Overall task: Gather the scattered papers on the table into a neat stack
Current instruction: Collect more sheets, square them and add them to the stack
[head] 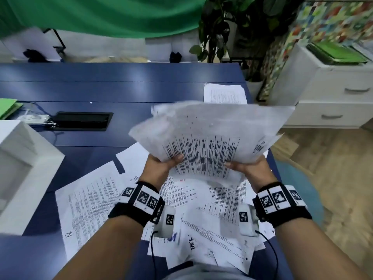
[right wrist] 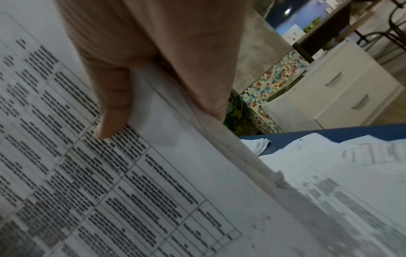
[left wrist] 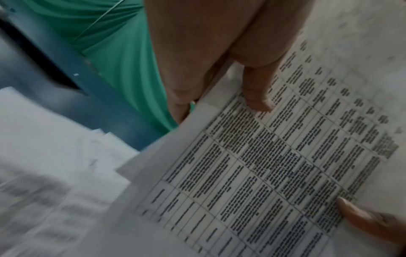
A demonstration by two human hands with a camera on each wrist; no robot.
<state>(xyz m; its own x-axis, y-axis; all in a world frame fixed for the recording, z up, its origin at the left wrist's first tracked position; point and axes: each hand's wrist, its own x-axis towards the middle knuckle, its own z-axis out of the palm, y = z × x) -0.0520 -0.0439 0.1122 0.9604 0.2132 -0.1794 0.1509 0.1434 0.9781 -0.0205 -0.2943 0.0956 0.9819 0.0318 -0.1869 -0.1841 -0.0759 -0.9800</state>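
I hold a bundle of printed sheets [head: 210, 138] up above the blue table [head: 101, 89], a ruled table of text on its top page [left wrist: 274, 165] [right wrist: 110, 182]. My left hand [head: 161, 164] grips its lower left edge, thumb [left wrist: 259, 93] on top. At the lower right edge my right hand [head: 248, 166] grips it the same way, thumb [right wrist: 112, 111] on the page and fingers underneath. Several loose papers [head: 191, 209] lie scattered on the table below my wrists. A small separate pile of sheets [head: 224, 93] lies at the far right corner.
A white box [head: 22, 174] stands at the left table edge. A black cable hatch [head: 80, 120] and a power strip [head: 34, 118] sit mid-left. A white drawer cabinet [head: 331, 91] and a potted plant [head: 222, 27] stand off the right side.
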